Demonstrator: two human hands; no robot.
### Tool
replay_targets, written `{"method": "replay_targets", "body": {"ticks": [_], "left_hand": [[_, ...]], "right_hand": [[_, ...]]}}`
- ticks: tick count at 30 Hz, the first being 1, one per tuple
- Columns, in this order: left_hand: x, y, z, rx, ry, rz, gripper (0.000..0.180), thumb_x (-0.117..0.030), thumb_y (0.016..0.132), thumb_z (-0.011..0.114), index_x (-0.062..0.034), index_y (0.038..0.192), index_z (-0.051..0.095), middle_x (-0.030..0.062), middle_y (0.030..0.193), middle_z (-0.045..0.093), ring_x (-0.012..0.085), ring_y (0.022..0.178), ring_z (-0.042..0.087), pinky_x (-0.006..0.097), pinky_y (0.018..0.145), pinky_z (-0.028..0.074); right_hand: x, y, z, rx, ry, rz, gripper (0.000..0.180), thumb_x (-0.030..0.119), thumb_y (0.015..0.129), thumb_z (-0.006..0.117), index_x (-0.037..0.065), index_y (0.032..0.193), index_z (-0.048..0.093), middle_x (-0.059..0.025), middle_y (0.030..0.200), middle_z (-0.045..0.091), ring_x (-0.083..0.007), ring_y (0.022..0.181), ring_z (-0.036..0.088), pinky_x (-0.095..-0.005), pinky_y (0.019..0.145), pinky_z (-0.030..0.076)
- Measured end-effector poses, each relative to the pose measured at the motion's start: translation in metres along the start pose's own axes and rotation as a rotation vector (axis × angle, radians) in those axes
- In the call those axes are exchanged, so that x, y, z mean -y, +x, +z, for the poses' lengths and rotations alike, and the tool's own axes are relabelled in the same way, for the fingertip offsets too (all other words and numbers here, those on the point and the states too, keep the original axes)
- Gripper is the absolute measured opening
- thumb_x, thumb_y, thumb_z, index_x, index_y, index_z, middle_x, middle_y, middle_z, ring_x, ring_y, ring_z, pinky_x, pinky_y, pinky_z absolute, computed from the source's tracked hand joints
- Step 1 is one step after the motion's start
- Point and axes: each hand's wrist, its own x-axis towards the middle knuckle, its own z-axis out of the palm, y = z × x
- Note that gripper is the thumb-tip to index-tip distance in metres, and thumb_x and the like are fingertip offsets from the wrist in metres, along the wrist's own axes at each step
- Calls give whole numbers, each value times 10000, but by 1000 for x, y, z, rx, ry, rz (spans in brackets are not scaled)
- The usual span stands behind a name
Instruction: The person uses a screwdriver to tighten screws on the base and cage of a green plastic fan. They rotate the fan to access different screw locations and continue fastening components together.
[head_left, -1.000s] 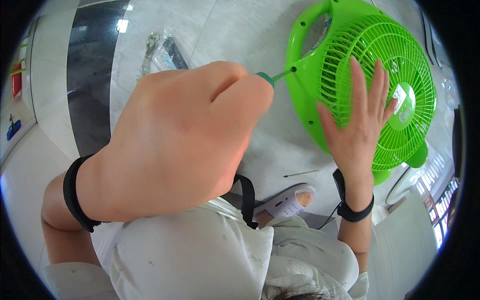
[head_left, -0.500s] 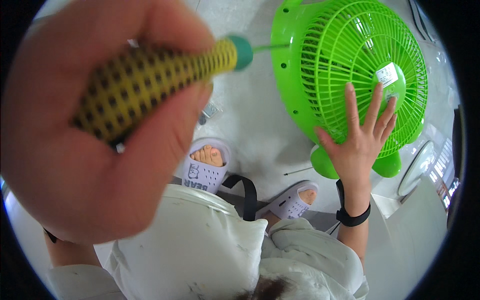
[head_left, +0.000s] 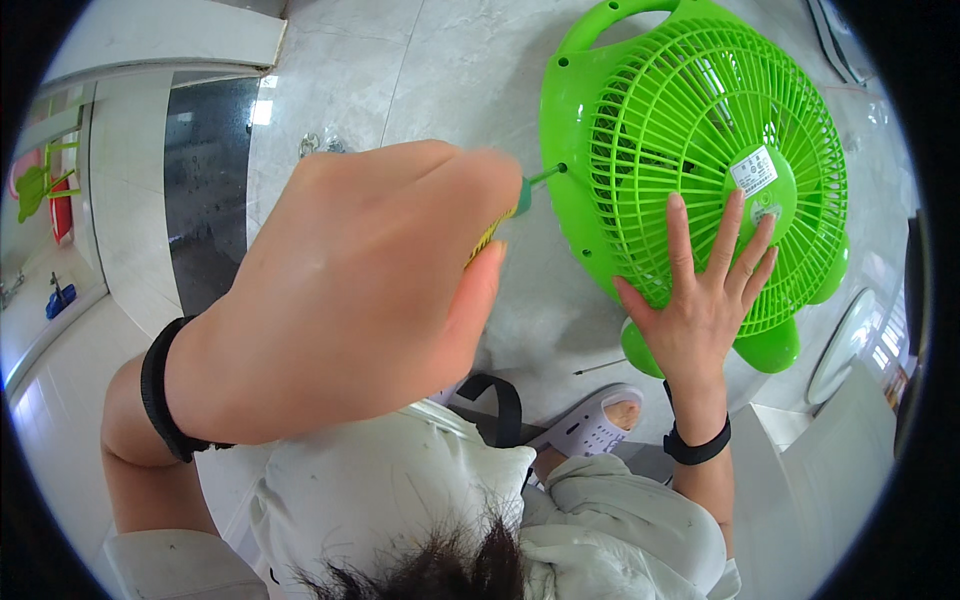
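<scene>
Head view: left hand (head_left: 340, 290), grip clenched on screwdriver (head_left: 522, 198), has rolled over in the last half second, its back now hiding most of the handle (head_left: 486, 238), shaft (head_left: 546, 174) at a rim hole (head_left: 562, 168) of the green fan (head_left: 700, 160) on the tiled floor (head_left: 490, 90); likely one turning stroke. Right hand (head_left: 697, 318) spread flat on the grille (head_left: 720, 110), grip released; white hub label (head_left: 754, 171), print unreadable

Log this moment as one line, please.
left hand: gripping screwdriver | shaft: at hole in green fan | right hand: spread on grille
</scene>
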Motion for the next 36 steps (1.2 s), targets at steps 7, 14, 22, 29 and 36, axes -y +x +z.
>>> {"method": "replay_targets", "body": {"ticks": [7, 14, 22, 29, 36], "left_hand": [[-1, 12, -1, 78, 58, -15, 263, 49, 708, 693, -12, 951, 616, 134, 868, 659, 338, 704, 646, 344, 612, 514], [-34, 32, -2, 381, 394, 107, 307, -5, 670, 706, -50, 961, 619, 96, 1044, 617, 319, 833, 622, 338, 622, 508], [-16, 52, -22, 162, -447, -493, 314, -158, 898, 622, -53, 1175, 518, 79, 1008, 603, 150, 850, 623, 253, 650, 552], [-42, 88, -44, 552, -298, -1138, 298, -307, 997, 455, -56, 1116, 563, 75, 799, 605, 96, 495, 549, 225, 388, 418], [-21, 61, -40, 497, 687, 335, 253, -111, 820, 654, -130, 1069, 609, 77, 891, 562, 217, 728, 588, 310, 574, 458]], "right_hand": [[1, 1, 1, -19, 1, -14, 915, 471, 628, 813, 348, 1443, 419, -214, 1557, 214, -540, 1390, 167, -661, 1096, 173], [-2, 1, 6, -2, -89, -37, 920, 469, 632, 810, 342, 1449, 408, -216, 1557, 209, -547, 1387, 164, -660, 1097, 173], [-1, 1, 1, -24, 45, 0, 927, 440, 618, 819, 337, 1445, 414, -200, 1561, 216, -535, 1386, 187, -645, 1105, 181], [-4, 1, 0, -18, 48, -8, 926, 433, 628, 816, 294, 1450, 414, -220, 1548, 230, -538, 1376, 205, -635, 1104, 192], [-5, 1, -2, -37, 75, -4, 921, 438, 625, 816, 280, 1442, 423, -227, 1545, 232, -541, 1381, 192, -643, 1108, 191]]}}
